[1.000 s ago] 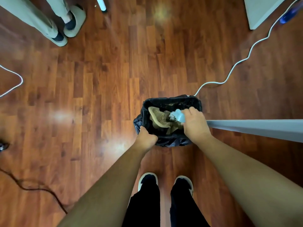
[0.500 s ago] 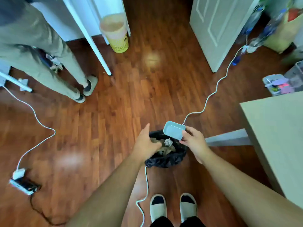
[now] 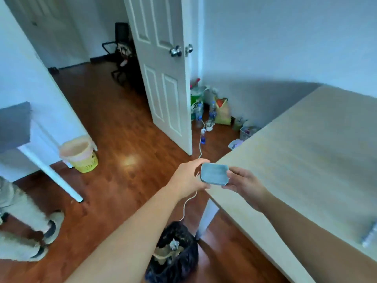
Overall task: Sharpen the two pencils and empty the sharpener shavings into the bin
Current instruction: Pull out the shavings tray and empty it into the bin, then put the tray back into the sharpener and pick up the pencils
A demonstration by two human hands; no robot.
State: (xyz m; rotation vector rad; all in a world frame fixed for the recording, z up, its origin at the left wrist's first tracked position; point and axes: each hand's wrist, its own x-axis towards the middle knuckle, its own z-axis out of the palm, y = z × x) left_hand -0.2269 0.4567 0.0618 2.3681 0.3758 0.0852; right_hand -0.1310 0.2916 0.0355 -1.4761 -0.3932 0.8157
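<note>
A pale blue rectangular shavings tray (image 3: 214, 173) from the sharpener is held up at the near corner of the beige table (image 3: 306, 156), its hollow side facing me. My right hand (image 3: 243, 183) grips its right edge. My left hand (image 3: 188, 178) touches its left edge with thumb and fingers curled around it. Below, on the floor beside the table leg, stands the bin (image 3: 175, 254) lined with a black bag, holding brown paper and crumpled waste. No pencils show in this view.
A white door (image 3: 163, 78) stands open ahead. A white cable (image 3: 189, 201) runs across the wooden floor to the bin. A yellow basket (image 3: 81, 155) sits left by a white table leg (image 3: 53, 176). Another person's legs (image 3: 24, 227) are at far left. Bottles and bags crowd the corner.
The view has swung up from the bin to the room. Both hands rose from the bin with the tray to table height, and my left hand closed onto the tray's left edge.
</note>
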